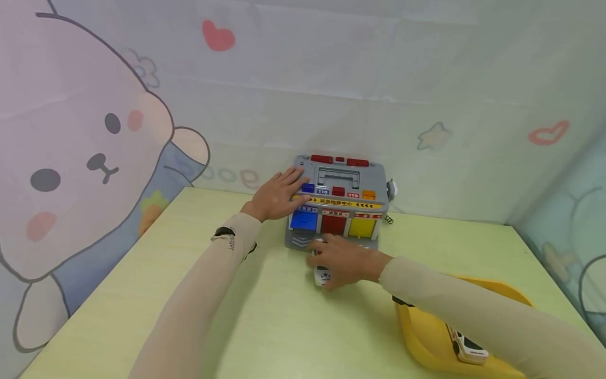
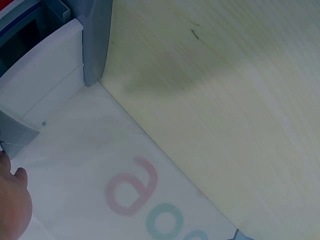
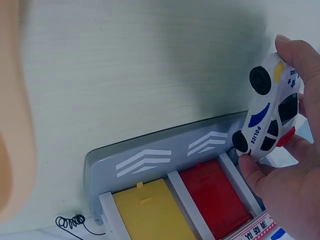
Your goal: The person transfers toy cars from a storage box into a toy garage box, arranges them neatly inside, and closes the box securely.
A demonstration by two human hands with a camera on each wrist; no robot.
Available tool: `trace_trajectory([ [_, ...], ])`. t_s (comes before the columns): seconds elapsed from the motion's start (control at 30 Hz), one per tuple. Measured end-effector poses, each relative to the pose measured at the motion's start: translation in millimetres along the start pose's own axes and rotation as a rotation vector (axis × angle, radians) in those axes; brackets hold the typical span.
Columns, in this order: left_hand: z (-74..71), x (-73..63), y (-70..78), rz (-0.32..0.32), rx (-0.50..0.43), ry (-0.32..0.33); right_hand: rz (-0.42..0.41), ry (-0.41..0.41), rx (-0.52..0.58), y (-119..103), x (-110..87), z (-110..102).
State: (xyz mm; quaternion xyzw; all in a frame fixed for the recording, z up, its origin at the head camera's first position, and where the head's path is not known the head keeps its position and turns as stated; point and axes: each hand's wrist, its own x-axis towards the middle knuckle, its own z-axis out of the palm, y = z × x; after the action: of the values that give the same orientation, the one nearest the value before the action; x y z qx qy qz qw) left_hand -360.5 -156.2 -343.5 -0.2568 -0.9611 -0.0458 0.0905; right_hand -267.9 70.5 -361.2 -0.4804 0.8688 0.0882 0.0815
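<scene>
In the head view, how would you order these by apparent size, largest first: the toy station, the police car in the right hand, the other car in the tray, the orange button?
1. Toy station
2. Police car and other car: unsure, as right hand and sleeve partly hide them
3. Orange button

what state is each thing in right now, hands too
Toy garage, upright
Blue door, looks raised
Red door, shut
Yellow door, shut
Police car, held in the right hand
Left hand, touching the toy garage
Yellow tray, holding another toy car
</scene>
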Motion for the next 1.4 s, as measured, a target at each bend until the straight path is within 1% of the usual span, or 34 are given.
trace_trajectory([
  [0.47, 0.4, -0.2, 1.0, -0.004, -0.006, 0.012, 0.043, 0.041, 0.069, 5.8, 11.4, 5.7],
  [0.63, 0.0, -0.1, 1.7, -0.006, -0.002, 0.011, 0.046, 0.065, 0.049, 7.8, 15.7, 6.8],
  [1.0, 3.2, 0.4, 0.2, -0.003, 0.005, 0.011, 0.011, 0.113, 0.012, 5.3, 29.7, 8.4],
  [1.2, 3.1, 1.1, -1.7, -0.003, 0.006, 0.014, 0.007, 0.133, -0.012, 10.1, 40.0, 14.0],
  [1.4, 2.1, 1.0, -1.7, 0.0, 0.006, 0.005, -0.005, 0.164, -0.032, 15.1, 45.3, 13.7],
])
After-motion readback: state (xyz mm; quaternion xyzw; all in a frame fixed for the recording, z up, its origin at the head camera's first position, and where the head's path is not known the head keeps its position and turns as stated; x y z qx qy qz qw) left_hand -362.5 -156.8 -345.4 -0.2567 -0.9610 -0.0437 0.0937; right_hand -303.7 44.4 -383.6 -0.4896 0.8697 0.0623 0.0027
